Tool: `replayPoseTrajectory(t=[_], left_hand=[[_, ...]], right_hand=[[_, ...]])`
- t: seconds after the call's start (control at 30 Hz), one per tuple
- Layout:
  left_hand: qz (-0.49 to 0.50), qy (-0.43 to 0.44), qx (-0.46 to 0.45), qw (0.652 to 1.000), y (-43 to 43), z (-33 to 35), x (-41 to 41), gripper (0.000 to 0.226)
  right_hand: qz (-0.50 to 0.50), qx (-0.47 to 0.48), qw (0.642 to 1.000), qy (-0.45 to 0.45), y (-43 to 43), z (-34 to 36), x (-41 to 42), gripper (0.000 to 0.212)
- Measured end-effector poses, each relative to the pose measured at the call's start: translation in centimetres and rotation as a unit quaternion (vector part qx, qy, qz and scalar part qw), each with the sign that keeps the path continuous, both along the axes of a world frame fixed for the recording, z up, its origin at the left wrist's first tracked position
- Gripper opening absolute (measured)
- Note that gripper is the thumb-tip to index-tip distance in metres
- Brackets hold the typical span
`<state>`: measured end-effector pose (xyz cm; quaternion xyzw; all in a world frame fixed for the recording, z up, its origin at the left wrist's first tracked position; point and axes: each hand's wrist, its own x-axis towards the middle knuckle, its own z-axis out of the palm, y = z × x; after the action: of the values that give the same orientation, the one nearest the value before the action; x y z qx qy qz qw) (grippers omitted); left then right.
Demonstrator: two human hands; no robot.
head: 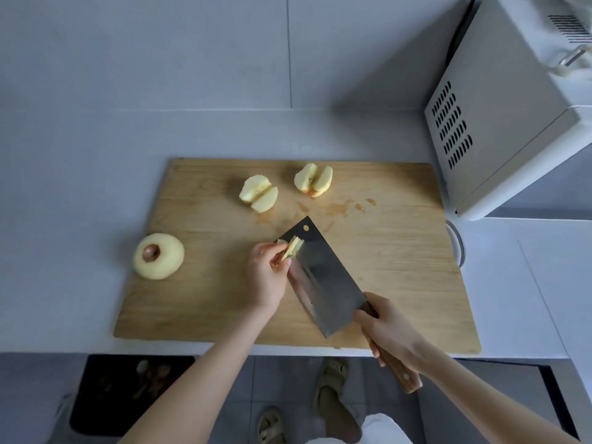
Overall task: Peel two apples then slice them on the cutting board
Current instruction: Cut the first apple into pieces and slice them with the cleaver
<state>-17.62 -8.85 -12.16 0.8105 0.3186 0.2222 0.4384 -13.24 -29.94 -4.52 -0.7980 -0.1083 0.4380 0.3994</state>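
A wooden cutting board (400, 267) lies on the white counter. A whole peeled apple (158, 256) sits at the board's left edge, its stem pit facing up. Two cut apple pieces rest at the back, one (259, 193) left of the other (313, 180), each split down the middle. My right hand (389, 330) grips the wooden handle of a cleaver (320, 280), whose blade slants across the board's middle. My left hand (267, 277) pinches a small apple piece (292, 248) against the blade's far end.
A white microwave (509, 107) stands at the back right, close to the board's corner. A round rim (456, 245) shows just off the board's right edge. Below the counter are a dark bin (128, 392) with peels and my sandalled feet.
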Motion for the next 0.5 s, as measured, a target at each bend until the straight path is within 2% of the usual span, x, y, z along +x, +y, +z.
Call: replayPoseTrajectory(t=[0.13, 0.37, 0.5], left_hand=[[0.017, 0.002, -0.014, 1.000, 1.1, 1.6, -5.5, 0.032], [0.052, 0.021, 0.050, 0.997, 4.1, 4.5, -19.4, 0.029], [0.075, 0.109, 0.087, 0.987, 6.9, 3.9, -26.3, 0.026]], right_hand=[[0.020, 0.000, 1.000, 0.002, 1.3, 1.3, -4.3, 0.009], [0.117, 0.011, 0.993, 0.022, 4.9, 3.2, -13.2, 0.009], [0.168, 0.006, 0.985, -0.036, 7.3, 3.3, -17.2, 0.015]])
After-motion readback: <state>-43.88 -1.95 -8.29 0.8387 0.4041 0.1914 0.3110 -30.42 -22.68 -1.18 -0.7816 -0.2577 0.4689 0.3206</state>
